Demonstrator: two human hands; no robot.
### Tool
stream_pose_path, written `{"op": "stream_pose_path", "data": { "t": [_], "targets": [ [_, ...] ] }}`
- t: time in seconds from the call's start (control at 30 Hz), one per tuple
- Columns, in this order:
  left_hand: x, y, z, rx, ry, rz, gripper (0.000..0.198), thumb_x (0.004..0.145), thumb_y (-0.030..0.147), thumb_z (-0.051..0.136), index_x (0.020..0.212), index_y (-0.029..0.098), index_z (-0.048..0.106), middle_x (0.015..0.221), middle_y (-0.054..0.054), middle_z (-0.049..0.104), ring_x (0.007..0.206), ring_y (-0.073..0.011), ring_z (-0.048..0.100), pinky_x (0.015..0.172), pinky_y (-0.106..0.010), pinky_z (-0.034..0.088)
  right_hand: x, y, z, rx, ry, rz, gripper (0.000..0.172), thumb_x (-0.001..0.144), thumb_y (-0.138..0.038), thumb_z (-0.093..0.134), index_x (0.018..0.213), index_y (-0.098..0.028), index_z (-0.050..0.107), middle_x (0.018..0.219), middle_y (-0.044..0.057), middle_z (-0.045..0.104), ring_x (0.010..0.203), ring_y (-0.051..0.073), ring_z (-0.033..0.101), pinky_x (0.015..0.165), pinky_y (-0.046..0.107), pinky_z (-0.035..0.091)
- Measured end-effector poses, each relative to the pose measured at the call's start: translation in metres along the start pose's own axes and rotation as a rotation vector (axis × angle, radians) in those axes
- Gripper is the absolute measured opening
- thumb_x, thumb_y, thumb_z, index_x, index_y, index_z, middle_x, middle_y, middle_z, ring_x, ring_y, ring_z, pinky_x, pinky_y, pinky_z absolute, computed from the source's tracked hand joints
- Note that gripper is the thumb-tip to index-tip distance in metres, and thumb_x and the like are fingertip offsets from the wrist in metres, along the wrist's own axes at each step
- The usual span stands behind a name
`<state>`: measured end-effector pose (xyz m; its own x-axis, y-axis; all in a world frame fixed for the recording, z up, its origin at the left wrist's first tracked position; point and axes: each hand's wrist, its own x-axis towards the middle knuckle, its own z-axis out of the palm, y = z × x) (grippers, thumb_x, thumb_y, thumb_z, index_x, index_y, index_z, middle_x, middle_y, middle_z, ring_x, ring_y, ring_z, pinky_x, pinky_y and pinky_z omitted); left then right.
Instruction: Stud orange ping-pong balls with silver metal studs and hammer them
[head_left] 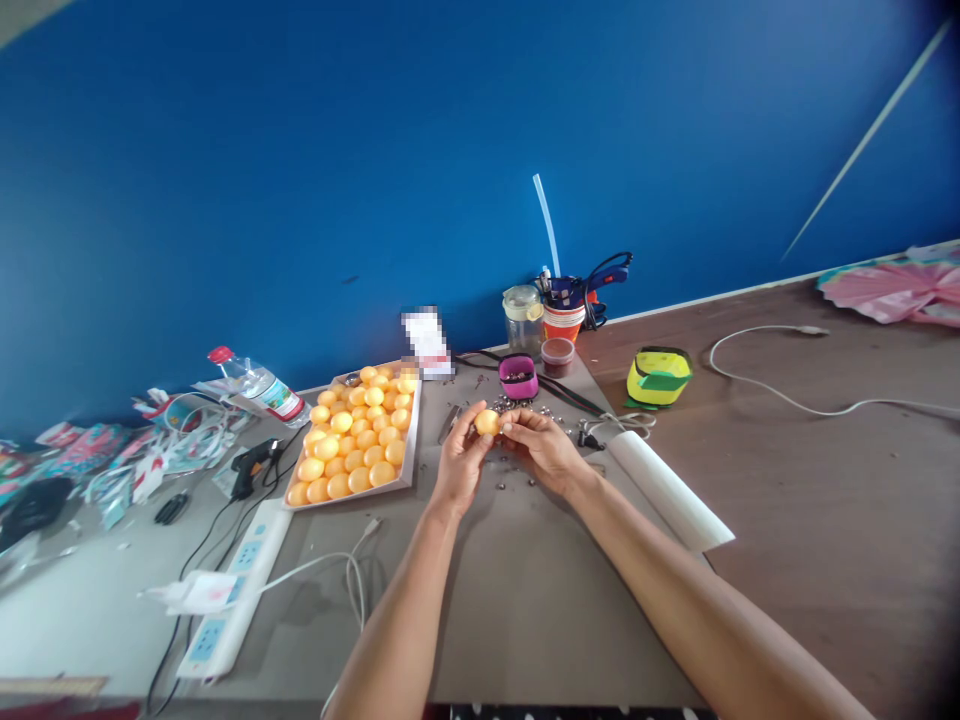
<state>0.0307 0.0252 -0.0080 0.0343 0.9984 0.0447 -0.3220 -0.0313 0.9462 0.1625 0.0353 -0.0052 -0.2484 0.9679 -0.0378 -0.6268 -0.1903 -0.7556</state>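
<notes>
An orange ping-pong ball point(487, 422) is pinched between the thumb and fingers of my left hand point(461, 460), above the grey table mat. From the other side my right hand point(546, 450) meets the ball, its thumb and forefinger pressed together; whatever small thing they may hold is too small to make out. Small shiny metal pieces point(531, 482) lie scattered under and behind my hands. Just beyond them is a small purple container point(518, 377) with small pieces inside. To the left stands a shallow white box point(409, 455) filled with rows of orange balls.
A white power strip point(259, 545) with a plugged-in charger, a glue gun point(253, 465) and cables lie left. A bottle point(262, 385) leans behind. A jar point(523, 325), tool-filled cup point(564, 322), yellow pouch point(658, 377) and white roll point(667, 490) sit at back and right.
</notes>
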Motion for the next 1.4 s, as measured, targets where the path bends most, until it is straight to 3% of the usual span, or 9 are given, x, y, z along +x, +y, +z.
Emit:
{"op": "stream_pose_path", "data": {
  "t": [0.43, 0.77, 1.1, 1.4],
  "targets": [
    [0.001, -0.001, -0.002, 0.122, 0.005, 0.013, 0.051, 0.069, 0.032, 0.069, 0.118, 0.023, 0.057, 0.106, -0.005, 0.061, 0.095, -0.0187, 0.055, 0.088, -0.033, 0.042, 0.003, 0.005, -0.007, 0.039, -0.058, 0.004, 0.017, 0.061, -0.027, 0.076, 0.067, -0.017, 0.063, 0.061, -0.004, 0.055, 0.055, 0.007, 0.043, 0.059, 0.023, 0.034],
    [-0.003, 0.009, 0.007, -0.08, -0.062, 0.018, 0.049, 0.068, 0.028, 0.071, 0.113, 0.024, 0.055, 0.103, -0.004, 0.059, 0.084, -0.0138, 0.056, 0.078, -0.029, 0.044, -0.002, -0.003, -0.009, 0.207, -0.167, 0.042, 0.011, 0.069, -0.022, 0.071, 0.071, -0.018, 0.061, 0.062, -0.004, 0.05, 0.056, 0.007, 0.042, 0.066, 0.025, 0.039],
    [-0.004, 0.013, 0.006, -0.154, -0.153, -0.007, 0.042, 0.07, 0.026, 0.069, 0.111, 0.022, 0.057, 0.102, -0.005, 0.061, 0.075, -0.0109, 0.057, 0.074, -0.027, 0.044, -0.003, -0.001, -0.013, 0.283, -0.248, 0.082, 0.01, 0.071, -0.022, 0.069, 0.075, -0.019, 0.06, 0.065, -0.004, 0.05, 0.059, 0.008, 0.045, 0.065, 0.025, 0.04],
    [-0.005, 0.015, 0.005, -0.162, -0.16, -0.002, 0.042, 0.07, 0.023, 0.069, 0.11, 0.024, 0.057, 0.1, -0.003, 0.061, 0.076, -0.011, 0.057, 0.071, -0.026, 0.044, -0.006, -0.004, -0.009, 0.272, -0.258, 0.079, 0.01, 0.069, -0.021, 0.07, 0.073, -0.019, 0.062, 0.064, -0.002, 0.055, 0.061, 0.009, 0.049, 0.064, 0.025, 0.04]
  ]
}}
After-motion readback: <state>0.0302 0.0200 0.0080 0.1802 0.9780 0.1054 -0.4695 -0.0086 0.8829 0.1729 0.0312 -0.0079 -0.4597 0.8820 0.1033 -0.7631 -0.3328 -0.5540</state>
